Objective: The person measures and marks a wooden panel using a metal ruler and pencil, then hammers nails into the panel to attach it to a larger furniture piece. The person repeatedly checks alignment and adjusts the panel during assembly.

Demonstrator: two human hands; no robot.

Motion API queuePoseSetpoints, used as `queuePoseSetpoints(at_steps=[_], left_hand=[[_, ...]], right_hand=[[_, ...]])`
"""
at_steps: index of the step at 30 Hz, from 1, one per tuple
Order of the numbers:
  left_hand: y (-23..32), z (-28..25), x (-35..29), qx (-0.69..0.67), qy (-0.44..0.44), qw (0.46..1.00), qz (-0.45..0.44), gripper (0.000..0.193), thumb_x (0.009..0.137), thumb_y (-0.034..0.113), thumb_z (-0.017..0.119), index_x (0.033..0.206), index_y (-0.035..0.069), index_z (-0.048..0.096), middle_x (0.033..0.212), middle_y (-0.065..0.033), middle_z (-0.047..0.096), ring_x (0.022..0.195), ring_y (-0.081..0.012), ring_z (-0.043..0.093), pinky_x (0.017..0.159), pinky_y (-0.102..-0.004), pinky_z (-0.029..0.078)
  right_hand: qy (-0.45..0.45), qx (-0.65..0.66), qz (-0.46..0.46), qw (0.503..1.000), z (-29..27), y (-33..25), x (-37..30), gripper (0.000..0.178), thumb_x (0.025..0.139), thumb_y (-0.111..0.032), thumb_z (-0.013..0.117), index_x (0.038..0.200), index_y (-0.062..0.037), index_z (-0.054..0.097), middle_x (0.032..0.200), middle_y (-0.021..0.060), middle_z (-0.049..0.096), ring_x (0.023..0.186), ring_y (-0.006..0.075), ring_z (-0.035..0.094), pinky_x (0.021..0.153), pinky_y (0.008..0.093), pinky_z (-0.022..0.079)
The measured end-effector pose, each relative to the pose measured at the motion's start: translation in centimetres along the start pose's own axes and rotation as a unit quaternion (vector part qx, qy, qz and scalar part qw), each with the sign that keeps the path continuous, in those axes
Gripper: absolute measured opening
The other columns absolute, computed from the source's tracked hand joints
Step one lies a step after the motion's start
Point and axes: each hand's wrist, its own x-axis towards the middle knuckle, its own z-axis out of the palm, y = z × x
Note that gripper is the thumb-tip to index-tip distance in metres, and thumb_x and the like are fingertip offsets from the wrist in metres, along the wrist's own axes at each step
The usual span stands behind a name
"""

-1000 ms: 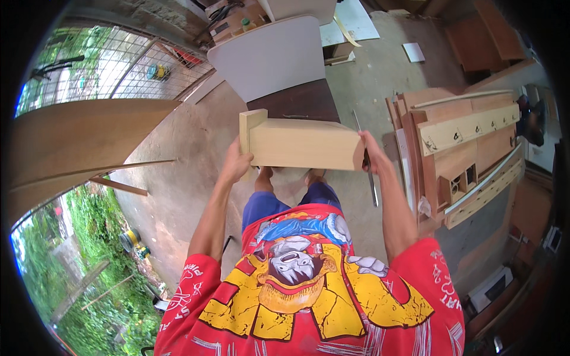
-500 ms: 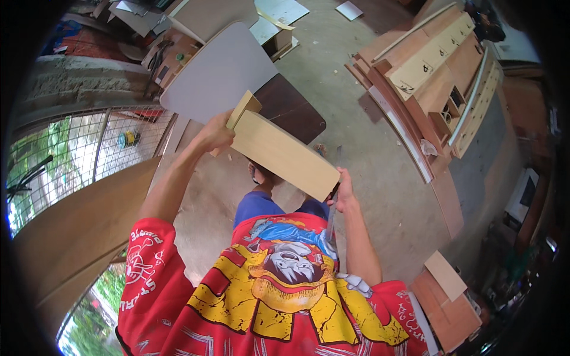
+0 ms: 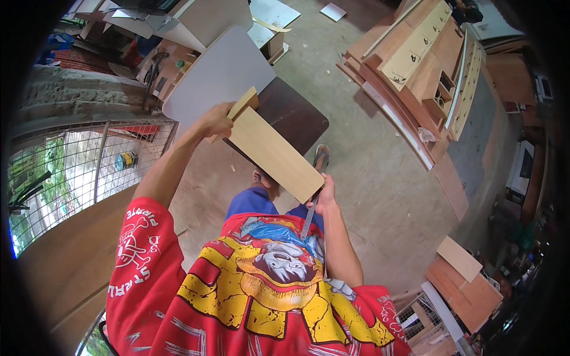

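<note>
A narrow light-wood drawer, with a wider panel across its far left end, is held slantwise in front of my legs. My left hand is closed around it beside that end panel. At the near right end, my right hand grips the drawer's corner and also holds a metal ruler, which slants down toward my shirt. The fingers under the wood are partly hidden, and so is the drawer's far side.
A grey-topped board and a dark brown panel lie just beyond the drawer. Long wooden panels are stacked at the far right. Wire mesh runs along the left, and loose boards lie at the near right.
The drawer's right end and my right hand have shifted left and slightly down in the picture. The ruler leans differently. Both hands keep their hold while the view has turned somewhat.
</note>
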Motion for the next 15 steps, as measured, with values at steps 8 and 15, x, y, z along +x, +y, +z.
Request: queuePoseSetpoints(at_steps=[8,15], left_hand=[[-1.9,0.6,-0.8,-0.031,0.057,0.998,0.003,0.079,0.069,-0.006,0.066,0.148,0.001,0.066,0.12,-0.0238,0.077,0.118,-0.038,0.071,0.104,-0.0448,0.056],[-2.8,0.4,-1.5,-0.066,0.078,0.995,0.0,0.09,0.069,-0.013,0.059,0.157,0.005,0.062,0.123,-0.0236,0.078,0.114,-0.0365,0.073,0.1,-0.043,0.059]], right_hand=[[-0.026,-0.01,-0.007,1.0,0.4,-0.1,1.1,0.057,0.102,-0.072,0.041,0.099,-0.0221,0.068,0.072,-0.0019,0.063,0.054,0.0179,0.055,0.044,0.0336,0.033],[-0.03,-0.022,-0.029,0.999,0.4,0.7,1.9,0.057,0.1,-0.073,0.044,0.101,-0.022,0.068,0.076,-0.0011,0.065,0.058,0.0186,0.057,0.045,0.0336,0.033]])
